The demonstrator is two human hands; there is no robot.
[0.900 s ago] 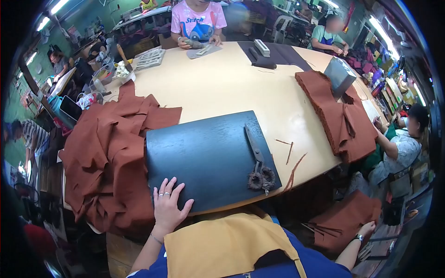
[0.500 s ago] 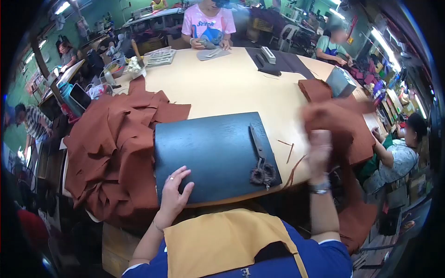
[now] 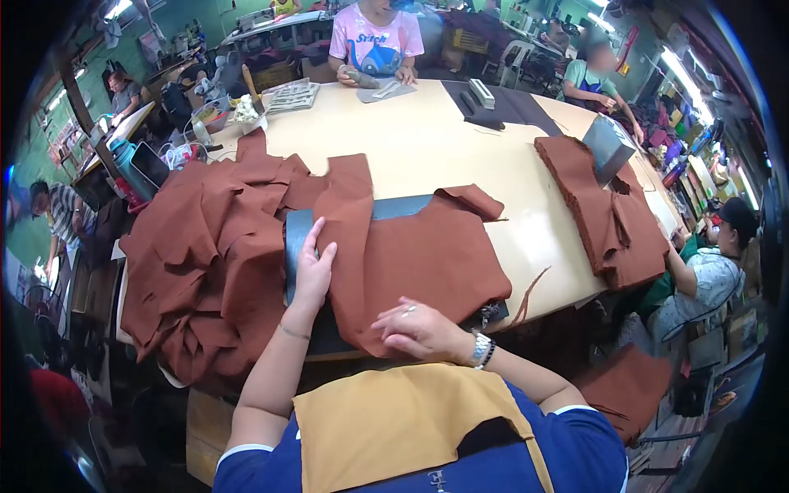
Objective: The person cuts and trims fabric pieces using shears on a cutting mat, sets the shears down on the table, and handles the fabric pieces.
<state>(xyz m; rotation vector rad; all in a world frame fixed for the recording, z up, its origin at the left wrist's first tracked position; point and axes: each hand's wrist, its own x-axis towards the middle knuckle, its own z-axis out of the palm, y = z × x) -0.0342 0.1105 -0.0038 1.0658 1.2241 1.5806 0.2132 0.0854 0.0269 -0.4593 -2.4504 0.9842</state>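
Observation:
A reddish-brown fabric piece (image 3: 427,255) lies over the dark board (image 3: 297,238), its left part folded into a raised strip. My left hand (image 3: 312,271) is at the fold's left edge, fingers stretched and thumb apart. Across the fabric's near edge rests my right hand (image 3: 423,330), palm turned inward with its fingers loosely extended. Only the handles of the scissors (image 3: 491,312) peek out past the fabric's lower right corner; the blades are covered.
A large heap of brown fabric (image 3: 205,246) spreads at the left. To the right, stacked brown pieces (image 3: 608,222) sit beneath a grey metal block (image 3: 608,148). Brown offcuts (image 3: 532,294) lie near the table edge. A person (image 3: 376,45) works across the table (image 3: 460,164).
My right hand has come from the right-hand stack to the board, and a brown fabric piece now covers most of the board and scissors. My left hand has moved slightly up.

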